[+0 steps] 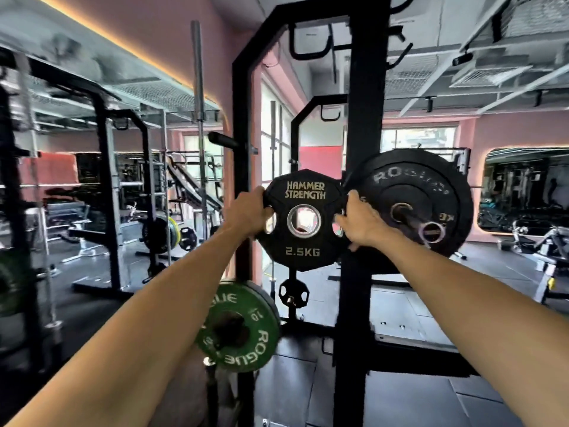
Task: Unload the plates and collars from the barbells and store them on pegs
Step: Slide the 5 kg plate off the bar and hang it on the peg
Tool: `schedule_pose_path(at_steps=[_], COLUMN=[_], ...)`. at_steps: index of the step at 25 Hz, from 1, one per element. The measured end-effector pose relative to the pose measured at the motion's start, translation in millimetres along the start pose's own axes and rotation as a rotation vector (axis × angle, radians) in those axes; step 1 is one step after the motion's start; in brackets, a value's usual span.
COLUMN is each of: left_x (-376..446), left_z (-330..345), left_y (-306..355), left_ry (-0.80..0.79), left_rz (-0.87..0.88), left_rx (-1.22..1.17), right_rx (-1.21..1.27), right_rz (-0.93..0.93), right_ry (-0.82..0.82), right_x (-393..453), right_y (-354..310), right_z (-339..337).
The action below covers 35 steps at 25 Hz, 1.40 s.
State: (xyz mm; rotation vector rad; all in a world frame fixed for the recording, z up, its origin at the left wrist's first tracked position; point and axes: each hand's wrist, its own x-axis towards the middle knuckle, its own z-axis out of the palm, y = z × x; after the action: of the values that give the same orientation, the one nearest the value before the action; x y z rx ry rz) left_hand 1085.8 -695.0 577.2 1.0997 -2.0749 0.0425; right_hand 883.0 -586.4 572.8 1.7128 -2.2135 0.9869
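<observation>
Left hand (251,215) and right hand (358,223) fingers curl round opposite edges of the 2.5KG plate (303,241)

We see a black small plate (303,220) with gold lettering and a silver ring round its hole. Beside it hangs a black big plate (414,204) with faded grey lettering. Lower down is a green plate (238,326) with white lettering. The rack post (358,149) is black, the wall (520,131) pink, and the floor (409,402) dark grey.
</observation>
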Motion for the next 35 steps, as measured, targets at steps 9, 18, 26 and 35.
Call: schedule_pose_path(at_steps=[9,18,26,35], left_x=[19.8,44.1,135.8,260.4], left_z=[-96.4,-118.6,-76.6,-54.4], left_y=[-234.4,-376.1,-446.8,-426.3], left_ry=[0.027,0.037,0.03,0.042], left_rz=[-0.089,-0.155,-0.066,0.165], left_rx=[0.082,0.067,0.041,-0.078], right_rx=[0.067,0.043,0.021,-0.071], right_rz=[-0.15,-0.239,-0.188,-0.039], right_ry=[-0.052,-0.075,-0.01,0.125], right_x=[60.1,122.4,200.2,278.1], right_y=[-204.2,-308.3,-315.0,-305.5], right_z=[140.3,236.5,292.4,248.9])
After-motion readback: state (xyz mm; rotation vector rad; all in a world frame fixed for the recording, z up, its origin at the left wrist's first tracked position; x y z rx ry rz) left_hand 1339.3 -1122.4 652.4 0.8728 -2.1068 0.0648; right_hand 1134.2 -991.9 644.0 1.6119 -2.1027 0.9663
